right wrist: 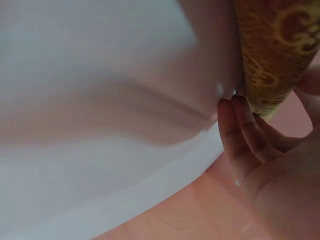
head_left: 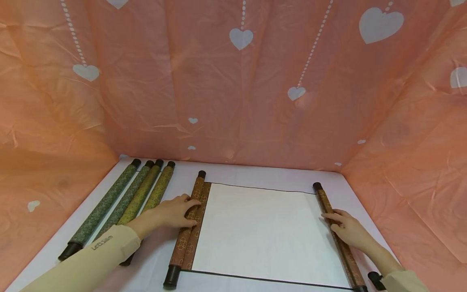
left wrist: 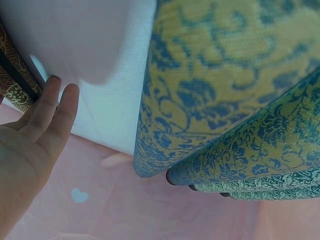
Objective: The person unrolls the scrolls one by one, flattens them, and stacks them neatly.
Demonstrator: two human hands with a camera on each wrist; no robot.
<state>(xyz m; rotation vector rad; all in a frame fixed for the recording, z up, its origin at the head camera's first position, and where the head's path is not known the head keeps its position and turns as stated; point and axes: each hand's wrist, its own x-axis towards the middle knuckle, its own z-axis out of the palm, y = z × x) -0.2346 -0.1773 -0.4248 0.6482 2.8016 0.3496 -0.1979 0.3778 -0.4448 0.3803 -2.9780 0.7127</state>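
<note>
A brown patterned hanging scroll lies partly unrolled, its white sheet (head_left: 266, 231) stretched between a left roll (head_left: 177, 251) and a right roll (head_left: 346, 255), each with black end caps. My left hand (head_left: 176, 213) rests on the left roll, thumb and fingertips spread over the brocade. Its fingers look nearly straight in the left wrist view, beside the brown roll (left wrist: 15, 75). My right hand (head_left: 346, 229) grips the right roll around its middle. Up close in the right wrist view, bent fingers (right wrist: 240, 130) meet the roll's (right wrist: 270, 60) inner edge; the thumb is partly hidden behind it.
Several rolled scrolls, green (head_left: 106, 207) and yellow-green (head_left: 160, 184), lie side by side on the white table (head_left: 292, 176) under my left forearm. A black-capped object (head_left: 375, 280) sits by my right wrist. Orange sheeting with hearts (head_left: 233, 101) encloses the back and sides.
</note>
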